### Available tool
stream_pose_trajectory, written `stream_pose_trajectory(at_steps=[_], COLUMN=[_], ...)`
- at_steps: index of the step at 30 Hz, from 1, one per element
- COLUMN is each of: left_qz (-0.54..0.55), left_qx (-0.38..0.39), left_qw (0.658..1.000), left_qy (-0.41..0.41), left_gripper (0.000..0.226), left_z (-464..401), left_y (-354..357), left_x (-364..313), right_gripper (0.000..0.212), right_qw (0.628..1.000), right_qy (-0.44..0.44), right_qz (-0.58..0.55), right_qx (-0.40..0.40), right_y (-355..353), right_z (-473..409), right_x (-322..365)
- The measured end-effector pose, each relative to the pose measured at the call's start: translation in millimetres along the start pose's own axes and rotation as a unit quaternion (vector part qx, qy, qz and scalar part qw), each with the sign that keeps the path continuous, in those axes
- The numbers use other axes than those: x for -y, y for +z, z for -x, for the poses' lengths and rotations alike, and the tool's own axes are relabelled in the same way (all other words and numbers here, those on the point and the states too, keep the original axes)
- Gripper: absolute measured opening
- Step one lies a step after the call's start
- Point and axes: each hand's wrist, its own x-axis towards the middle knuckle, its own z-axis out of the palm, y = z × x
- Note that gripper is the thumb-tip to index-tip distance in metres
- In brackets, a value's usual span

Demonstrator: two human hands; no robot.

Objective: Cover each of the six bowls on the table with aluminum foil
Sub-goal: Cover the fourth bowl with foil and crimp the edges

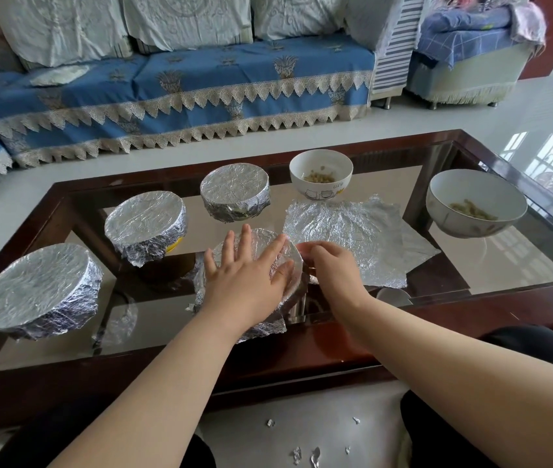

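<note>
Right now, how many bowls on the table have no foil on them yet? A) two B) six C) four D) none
A: only the small bowl with the cartoon print and the bigger white bowl on the right show their food; three others are wrapped and the left hand presses foil onto a fourth.

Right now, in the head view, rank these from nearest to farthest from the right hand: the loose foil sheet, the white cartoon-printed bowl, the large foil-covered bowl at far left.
From the right hand:
1. The loose crinkled aluminum foil sheet, lying flat just beside the hand on its right.
2. The uncovered white cartoon-printed bowl, farther back on the table.
3. The large foil-covered bowl, at the table's far left end.
</note>
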Motion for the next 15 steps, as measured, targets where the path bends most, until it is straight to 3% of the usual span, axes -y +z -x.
stream_pose_trajectory(at_steps=[4,11,15], left_qz=[-0.010,0.008,-0.033], left_qx=[0.012,0.025,-0.011], left_qw=[0.999,0.998,0.999], left_qy=[-0.038,-0.049,-0.010], left_gripper=[0.058,0.058,0.063], left_z=[2,6,10], left_y=[-1,-17,-7], left_x=[-5,6,13], right_gripper=[0.023,0.011,0.016], right_qw=[0.985,0.973,0.983], right_qy=[-0.095,-0.115,-0.105], right_qz=[0.145,0.194,0.144], right_qx=[0.012,0.048,0.042], right_y=[9,12,12], right_z=[3,-5,-6], right_x=[-6,-4,-8])
